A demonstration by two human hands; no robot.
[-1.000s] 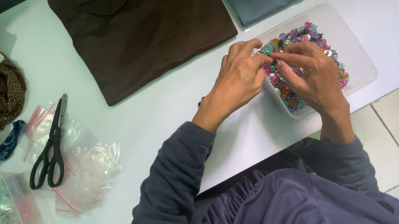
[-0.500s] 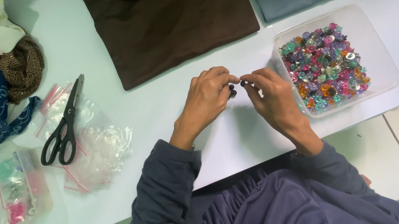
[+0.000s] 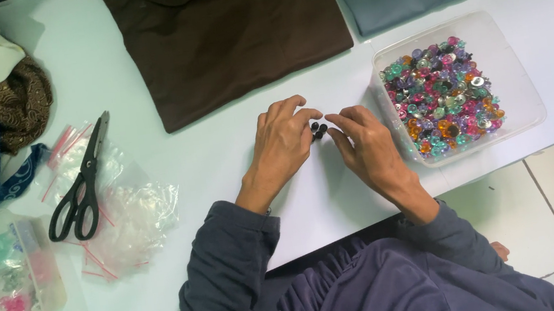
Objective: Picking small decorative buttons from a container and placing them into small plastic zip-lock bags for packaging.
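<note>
Both hands now out of bead tub (image 3: 515, 67), meeting over tabletop (image 3: 220, 156) w/ small dark beads (image 3: 318, 129) between. Left hand (image 3: 283, 144) & right hand (image 3: 365, 144) each pinch-closed on one (tiny, hard to confirm). Picking done; joining underway, prob.

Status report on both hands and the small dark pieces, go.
Left hand and right hand pinch small dark pieces between fingertips over white table. Clear tub of coloured beads just right. Nothing between hands.
</note>
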